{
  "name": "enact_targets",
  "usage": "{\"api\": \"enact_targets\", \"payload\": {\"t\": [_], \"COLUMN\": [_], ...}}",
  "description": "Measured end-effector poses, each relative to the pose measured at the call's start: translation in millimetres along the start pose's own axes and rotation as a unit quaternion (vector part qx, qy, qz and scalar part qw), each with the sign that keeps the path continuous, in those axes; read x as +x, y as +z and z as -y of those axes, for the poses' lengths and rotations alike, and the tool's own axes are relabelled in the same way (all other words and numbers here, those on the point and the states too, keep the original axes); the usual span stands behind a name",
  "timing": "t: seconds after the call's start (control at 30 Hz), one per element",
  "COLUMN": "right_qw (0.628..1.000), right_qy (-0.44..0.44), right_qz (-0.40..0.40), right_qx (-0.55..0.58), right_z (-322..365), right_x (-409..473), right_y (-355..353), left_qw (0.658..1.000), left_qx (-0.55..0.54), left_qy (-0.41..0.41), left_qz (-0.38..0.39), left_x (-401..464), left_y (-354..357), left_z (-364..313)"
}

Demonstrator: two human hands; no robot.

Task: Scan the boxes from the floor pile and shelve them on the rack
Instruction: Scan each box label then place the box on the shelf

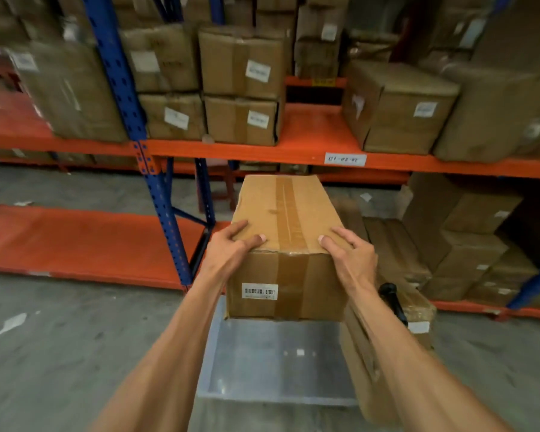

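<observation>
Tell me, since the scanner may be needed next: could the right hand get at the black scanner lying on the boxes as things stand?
Probably not yet: the right hand grips the held carton along with the left hand. The scanner lies uncovered just below the right forearm.

Warehouse: pallet rack point(293, 151), stacked cartons point(240, 63).

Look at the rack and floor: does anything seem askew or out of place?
Yes. One box on the orange shelf sits turned at an angle, unlike its squared neighbours. Paper scraps litter the floor.
</observation>
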State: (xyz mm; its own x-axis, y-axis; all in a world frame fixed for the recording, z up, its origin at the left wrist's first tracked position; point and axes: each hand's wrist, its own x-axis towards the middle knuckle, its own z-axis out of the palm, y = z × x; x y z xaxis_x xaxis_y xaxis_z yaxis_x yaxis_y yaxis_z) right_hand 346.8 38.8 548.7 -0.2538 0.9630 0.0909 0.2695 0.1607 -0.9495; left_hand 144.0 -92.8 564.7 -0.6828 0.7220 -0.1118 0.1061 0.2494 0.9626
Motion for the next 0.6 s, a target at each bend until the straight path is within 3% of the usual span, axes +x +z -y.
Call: {"api": "enact_targets", "payload": {"t": [0.3,0.6], "right_qw": [0.986,0.957], "right_qy": [-0.141,-0.241], "right_qz": [-0.069,-0.125], "right_qx": [0.048,0.101], "right_z": [164.9,274.2], "right_x": [-0.9,36.2], "right_y": [0.7,-18.2], "left_qw": [0.984,0.962], "left_qx": [-0.014,-0.041], "left_qy": [0.165,0.260], "left_qz": [-0.058,-0.068], "left_x": [-8.6,5.9], "left_y": [-92.1,-118.4], "left_z": [-140.1,-253.2]}}
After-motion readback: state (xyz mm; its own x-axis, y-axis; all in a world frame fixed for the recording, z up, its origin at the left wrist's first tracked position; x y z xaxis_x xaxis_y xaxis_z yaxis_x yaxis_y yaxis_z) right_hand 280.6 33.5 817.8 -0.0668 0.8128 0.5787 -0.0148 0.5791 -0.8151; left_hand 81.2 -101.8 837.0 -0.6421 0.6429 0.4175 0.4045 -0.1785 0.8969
